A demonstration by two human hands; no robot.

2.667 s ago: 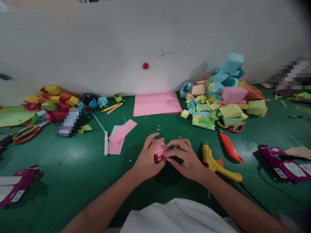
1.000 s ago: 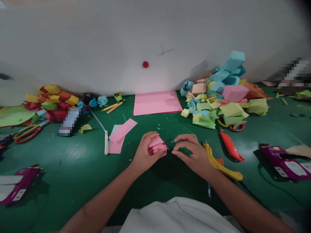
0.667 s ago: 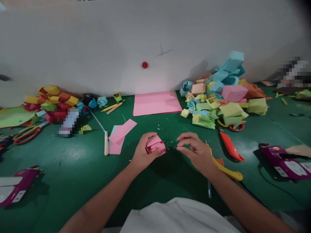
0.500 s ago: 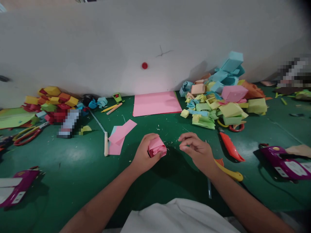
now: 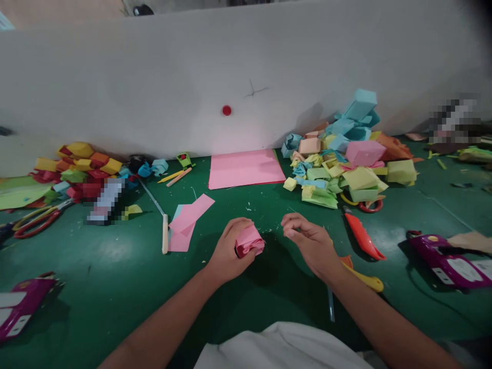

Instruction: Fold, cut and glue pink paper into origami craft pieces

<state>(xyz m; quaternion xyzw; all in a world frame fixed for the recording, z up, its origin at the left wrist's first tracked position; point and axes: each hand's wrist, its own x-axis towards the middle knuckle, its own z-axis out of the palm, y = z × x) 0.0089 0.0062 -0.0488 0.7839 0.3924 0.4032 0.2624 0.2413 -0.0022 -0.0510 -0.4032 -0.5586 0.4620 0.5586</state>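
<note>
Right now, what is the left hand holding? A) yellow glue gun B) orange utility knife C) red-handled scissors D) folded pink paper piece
D. The left hand is closed around the folded pink paper piece; the right hand is apart from it with nothing visible in it, partly covering the yellow glue gun, and the orange utility knife lies untouched on the green table.

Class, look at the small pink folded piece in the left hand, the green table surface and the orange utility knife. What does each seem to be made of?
Small pink folded piece, held in the left hand: matte coloured paper, with creases and layered folds. Green table surface: probably a smooth mat or painted top, given its soft sheen; unclear which. Orange utility knife: apparently glossy moulded plastic.
</note>
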